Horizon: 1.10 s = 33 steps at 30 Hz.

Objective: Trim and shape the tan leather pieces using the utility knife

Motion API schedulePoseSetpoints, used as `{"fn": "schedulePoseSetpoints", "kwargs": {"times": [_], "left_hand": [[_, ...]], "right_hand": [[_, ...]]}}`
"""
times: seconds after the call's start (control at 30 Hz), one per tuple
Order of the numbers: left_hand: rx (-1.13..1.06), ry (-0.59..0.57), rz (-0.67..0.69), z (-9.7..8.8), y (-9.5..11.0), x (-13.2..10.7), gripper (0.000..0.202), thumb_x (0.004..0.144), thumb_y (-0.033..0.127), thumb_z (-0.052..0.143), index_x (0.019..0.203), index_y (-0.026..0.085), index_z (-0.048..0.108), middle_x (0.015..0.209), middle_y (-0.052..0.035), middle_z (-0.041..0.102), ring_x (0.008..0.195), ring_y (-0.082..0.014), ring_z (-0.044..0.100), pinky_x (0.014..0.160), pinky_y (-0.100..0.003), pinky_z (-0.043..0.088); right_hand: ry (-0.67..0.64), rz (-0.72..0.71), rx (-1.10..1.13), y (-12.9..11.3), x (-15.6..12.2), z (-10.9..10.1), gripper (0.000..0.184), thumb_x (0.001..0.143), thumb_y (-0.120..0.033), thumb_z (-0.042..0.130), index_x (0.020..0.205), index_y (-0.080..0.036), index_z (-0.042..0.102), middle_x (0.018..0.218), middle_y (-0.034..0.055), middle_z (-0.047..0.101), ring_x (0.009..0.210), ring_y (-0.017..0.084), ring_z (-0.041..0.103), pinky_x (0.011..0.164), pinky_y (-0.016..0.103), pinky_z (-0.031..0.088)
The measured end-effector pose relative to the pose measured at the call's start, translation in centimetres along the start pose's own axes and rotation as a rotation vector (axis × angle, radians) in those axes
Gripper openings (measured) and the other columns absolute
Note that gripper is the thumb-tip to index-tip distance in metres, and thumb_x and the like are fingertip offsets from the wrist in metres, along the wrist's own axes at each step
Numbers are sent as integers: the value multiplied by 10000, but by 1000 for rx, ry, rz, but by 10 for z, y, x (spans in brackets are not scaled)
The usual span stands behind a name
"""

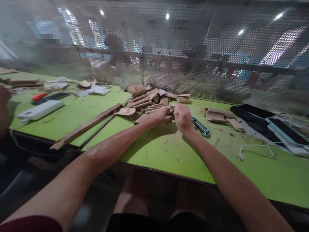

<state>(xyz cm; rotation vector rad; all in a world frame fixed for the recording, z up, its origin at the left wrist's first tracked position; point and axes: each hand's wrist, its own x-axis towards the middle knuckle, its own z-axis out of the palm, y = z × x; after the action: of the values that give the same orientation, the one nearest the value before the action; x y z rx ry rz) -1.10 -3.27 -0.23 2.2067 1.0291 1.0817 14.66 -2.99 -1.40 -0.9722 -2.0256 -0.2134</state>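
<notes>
Both my hands meet over the green table [154, 148] in front of a pile of tan leather pieces [147, 100]. My left hand [164, 114] is closed, its fingers pinched against the right hand. My right hand [182, 117] is closed too, curled round something small that I cannot make out between the two hands. A teal and black utility knife [201, 126] lies on the table just right of my right hand, touching or nearly touching it.
A wooden strip [89, 125] lies diagonally to the left. A white power bank [40, 109], a dark phone [56, 96] and a red item [38, 96] sit far left. More leather pieces [218, 115], dark trays [256, 117], phones and a white cable [256, 149] lie right. Perforated metal screen behind.
</notes>
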Motion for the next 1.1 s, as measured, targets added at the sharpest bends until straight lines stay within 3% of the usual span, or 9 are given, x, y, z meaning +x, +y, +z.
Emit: {"fn": "schedulePoseSetpoints", "kwargs": {"times": [0.17, 0.27, 0.4, 0.53, 0.67, 0.8, 0.93, 1.03, 1.1], "left_hand": [[-162, -38, 17, -2, -4, -6, 92, 827, 244, 580, 810, 155, 595, 699, 11, 642, 605, -102, 600, 550, -199, 439], [-98, -33, -2, -3, -3, -6, 107, 816, 224, 608, 748, 156, 562, 661, 8, 636, 587, -99, 608, 523, -189, 425], [-137, -8, -6, -2, -3, -4, 123, 857, 243, 587, 796, 140, 611, 699, -19, 675, 595, -102, 626, 549, -200, 456], [-91, -29, -27, -3, 0, -4, 100, 841, 215, 593, 789, 132, 608, 677, -19, 671, 581, -106, 621, 523, -194, 437], [-83, -31, -25, -4, 3, -6, 93, 846, 214, 593, 812, 134, 628, 719, -17, 693, 608, -100, 628, 564, -193, 456], [-50, -21, -42, -2, -1, -5, 95, 841, 182, 571, 783, 133, 628, 652, -2, 660, 582, -102, 611, 549, -194, 434], [-150, -23, 26, -3, 2, -8, 140, 864, 225, 590, 895, 138, 696, 807, -40, 724, 673, -124, 644, 627, -226, 494], [-173, -52, 38, -5, 9, -13, 213, 912, 271, 574, 1006, 159, 729, 928, -67, 739, 753, -145, 664, 654, -244, 506], [-139, -38, 61, -6, 11, -16, 235, 930, 288, 569, 1049, 183, 742, 945, -64, 739, 779, -152, 663, 690, -255, 505]], "right_hand": [[-12, 66, 60, 13, -5, 2, 438, 975, -254, 314, 1158, -159, 701, 1078, 159, 730, 1017, 294, 619, 924, 449, 488], [-13, -1, 65, 17, -4, -1, 443, 979, -265, 318, 1184, -172, 700, 1146, 154, 720, 1067, 290, 615, 968, 460, 477], [-78, -1, 63, 23, -1, -3, 434, 965, -267, 338, 1145, -159, 718, 1051, 159, 731, 1005, 297, 627, 925, 477, 499], [-28, -35, 107, 28, -1, -5, 426, 986, -294, 356, 1202, -179, 705, 1166, 154, 715, 1097, 310, 620, 991, 507, 474], [-34, -48, 148, 25, -2, -8, 407, 991, -325, 374, 1167, -208, 722, 1088, 127, 735, 1055, 294, 639, 974, 488, 493], [31, -62, 155, 17, -2, -6, 399, 1001, -330, 382, 1226, -218, 694, 1201, 124, 712, 1148, 297, 614, 1047, 498, 459], [21, 29, 163, 28, 0, -6, 403, 990, -281, 371, 1248, -209, 672, 1249, 130, 687, 1186, 284, 606, 1074, 492, 448], [9, 119, 101, 47, 6, -13, 446, 957, -270, 425, 1365, -214, 597, 1303, 131, 649, 1232, 291, 571, 1102, 526, 418], [-112, 178, 72, 60, 12, -23, 562, 886, -297, 562, 1442, -221, 532, 1276, 132, 657, 1182, 304, 588, 1071, 540, 441]]}}
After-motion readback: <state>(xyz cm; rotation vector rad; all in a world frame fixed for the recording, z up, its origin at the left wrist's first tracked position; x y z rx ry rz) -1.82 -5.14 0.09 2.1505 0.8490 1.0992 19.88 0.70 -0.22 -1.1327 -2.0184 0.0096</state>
